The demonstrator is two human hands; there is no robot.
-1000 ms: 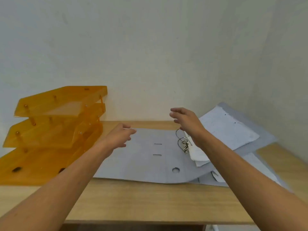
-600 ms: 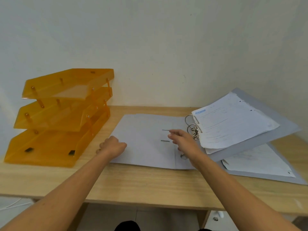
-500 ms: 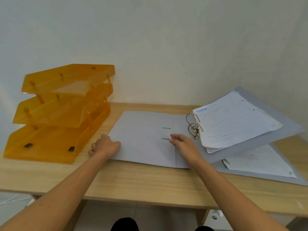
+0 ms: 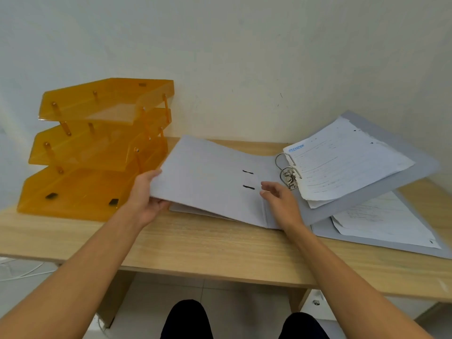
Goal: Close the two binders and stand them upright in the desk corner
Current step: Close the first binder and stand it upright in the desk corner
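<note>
Two grey binders lie open on the wooden desk, one over the other. The upper binder's left cover [image 4: 208,177] is lifted off the desk. My left hand [image 4: 144,194] grips that cover's left edge, thumb on top. My right hand [image 4: 278,201] rests with fingers apart on the cover near the spine, just below the metal ring mechanism [image 4: 288,172]. White papers [image 4: 347,157] sit on the upper binder's right half. The lower binder [image 4: 381,228] lies flat beneath, with papers on it, at the right of the desk.
An orange three-tier letter tray [image 4: 97,152] stands at the left against the wall. The desk [image 4: 208,245] meets the white walls at the back and right, forming the corner. My knees show below the desk's front edge.
My left hand has gone from resting on the cover's left edge to gripping it, and the cover has risen off the desk. My right hand stays near the spine.
</note>
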